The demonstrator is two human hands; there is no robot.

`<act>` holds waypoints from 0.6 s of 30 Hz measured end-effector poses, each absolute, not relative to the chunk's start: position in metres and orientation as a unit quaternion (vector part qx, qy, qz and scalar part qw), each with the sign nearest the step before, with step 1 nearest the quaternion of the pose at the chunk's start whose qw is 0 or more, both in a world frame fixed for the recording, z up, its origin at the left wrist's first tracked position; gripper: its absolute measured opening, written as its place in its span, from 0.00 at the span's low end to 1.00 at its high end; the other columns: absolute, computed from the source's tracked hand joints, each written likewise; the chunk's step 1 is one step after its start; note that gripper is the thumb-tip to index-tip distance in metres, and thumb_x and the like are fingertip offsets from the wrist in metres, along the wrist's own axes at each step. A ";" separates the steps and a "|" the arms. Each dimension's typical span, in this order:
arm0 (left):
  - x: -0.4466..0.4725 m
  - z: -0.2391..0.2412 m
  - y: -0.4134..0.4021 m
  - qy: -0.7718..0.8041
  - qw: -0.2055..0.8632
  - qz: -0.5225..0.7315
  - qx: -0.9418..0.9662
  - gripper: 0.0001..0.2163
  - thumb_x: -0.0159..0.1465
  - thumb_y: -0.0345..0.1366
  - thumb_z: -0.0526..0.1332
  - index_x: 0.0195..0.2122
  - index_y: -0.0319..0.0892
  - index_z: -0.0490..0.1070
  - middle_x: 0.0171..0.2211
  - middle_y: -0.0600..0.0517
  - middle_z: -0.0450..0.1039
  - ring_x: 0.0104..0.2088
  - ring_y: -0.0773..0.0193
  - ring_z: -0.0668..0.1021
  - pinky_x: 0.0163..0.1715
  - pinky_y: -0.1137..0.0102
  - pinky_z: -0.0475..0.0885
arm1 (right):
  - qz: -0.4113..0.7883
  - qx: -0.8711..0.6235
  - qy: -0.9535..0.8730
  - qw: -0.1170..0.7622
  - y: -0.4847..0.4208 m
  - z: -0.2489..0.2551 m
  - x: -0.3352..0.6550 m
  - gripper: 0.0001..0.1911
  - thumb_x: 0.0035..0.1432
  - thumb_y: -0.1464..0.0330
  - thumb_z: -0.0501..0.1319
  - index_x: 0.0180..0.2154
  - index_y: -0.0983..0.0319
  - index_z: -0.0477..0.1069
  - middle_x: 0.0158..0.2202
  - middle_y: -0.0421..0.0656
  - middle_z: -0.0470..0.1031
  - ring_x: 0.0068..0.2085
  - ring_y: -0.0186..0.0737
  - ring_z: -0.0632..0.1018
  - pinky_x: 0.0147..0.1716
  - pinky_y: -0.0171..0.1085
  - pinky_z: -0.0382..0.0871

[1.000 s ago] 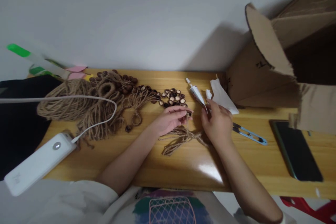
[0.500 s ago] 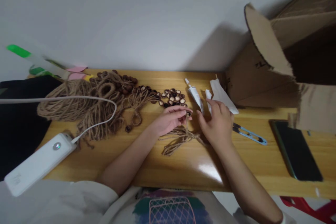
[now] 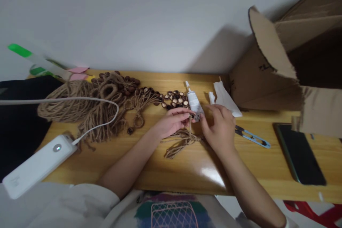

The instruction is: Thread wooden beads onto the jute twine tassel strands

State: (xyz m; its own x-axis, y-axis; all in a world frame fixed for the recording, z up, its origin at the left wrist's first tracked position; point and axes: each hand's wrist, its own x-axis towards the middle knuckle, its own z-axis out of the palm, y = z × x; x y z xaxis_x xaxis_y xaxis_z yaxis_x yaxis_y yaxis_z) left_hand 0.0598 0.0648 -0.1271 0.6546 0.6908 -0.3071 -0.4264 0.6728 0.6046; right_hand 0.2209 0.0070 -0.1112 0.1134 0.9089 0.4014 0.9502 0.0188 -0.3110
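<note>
Left hand: the left hand (image 3: 175, 123) holds a small dark piece (image 3: 191, 116) pinched between thumb and fingertips, just above the table.
Knotted cord: the brown knotted cord (image 3: 179, 145) hangs from below that pinch, its loose strands spread over the wood between the two hands.
Right hand: the right hand (image 3: 219, 126) is beside the tube's lower end, thumb and forefinger parted with bare wood between them; whether the thumb touches the tube I cannot tell.
White tube: the tube (image 3: 194, 100) lies between the hands, nozzle pointing toward the wall, lower end near the left fingertips.
Beyond the fingers: dark-rimmed, pale-centred pieces (image 3: 175, 99) cluster just left of the tube; a small white item (image 3: 211, 97) and a white sheet (image 3: 226, 99) lie past the right hand.
Right side: blue snips (image 3: 257, 140), a dark phone (image 3: 300, 155) and an open cardboard box (image 3: 267, 85).
Left side: a heap of brown twine (image 3: 65, 101) and a white power bank (image 3: 40, 165) with its cable (image 3: 107, 123) plugged in.
</note>
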 end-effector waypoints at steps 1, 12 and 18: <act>0.060 -0.127 0.065 0.265 0.875 0.320 0.248 0.10 0.48 0.33 0.72 0.31 0.36 0.78 0.26 0.48 0.77 0.27 0.69 0.76 0.30 0.74 0.67 | -0.041 -0.693 -0.667 0.271 0.006 -0.110 0.221 0.14 0.61 0.64 0.56 0.44 0.65 0.71 0.43 0.52 0.74 0.45 0.52 0.73 0.42 0.46 0.63; 0.061 -0.124 0.064 0.277 0.871 0.329 0.236 0.11 0.46 0.33 0.73 0.30 0.36 0.78 0.26 0.50 0.76 0.28 0.69 0.77 0.32 0.73 0.69 | 0.210 -0.584 -0.693 0.367 -0.010 -0.083 0.204 0.11 0.62 0.67 0.57 0.27 0.62 0.70 0.24 0.40 0.73 0.27 0.35 0.73 0.29 0.34 0.63; 0.059 -0.125 0.064 0.278 0.873 0.313 0.249 0.11 0.48 0.33 0.72 0.32 0.36 0.78 0.25 0.50 0.76 0.25 0.70 0.75 0.29 0.73 0.69 | 0.287 -0.591 -0.666 0.354 -0.013 -0.086 0.200 0.10 0.60 0.66 0.57 0.29 0.62 0.72 0.23 0.39 0.71 0.26 0.34 0.70 0.28 0.33 0.61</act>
State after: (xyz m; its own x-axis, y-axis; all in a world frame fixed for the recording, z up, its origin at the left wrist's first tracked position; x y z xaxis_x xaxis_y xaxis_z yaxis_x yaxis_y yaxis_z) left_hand 0.0587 0.0644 -0.1245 0.6492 0.6856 -0.3295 -0.4093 0.6800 0.6084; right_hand 0.1997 -0.0131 -0.0864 -0.0524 0.9899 0.1314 0.5834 0.1371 -0.8006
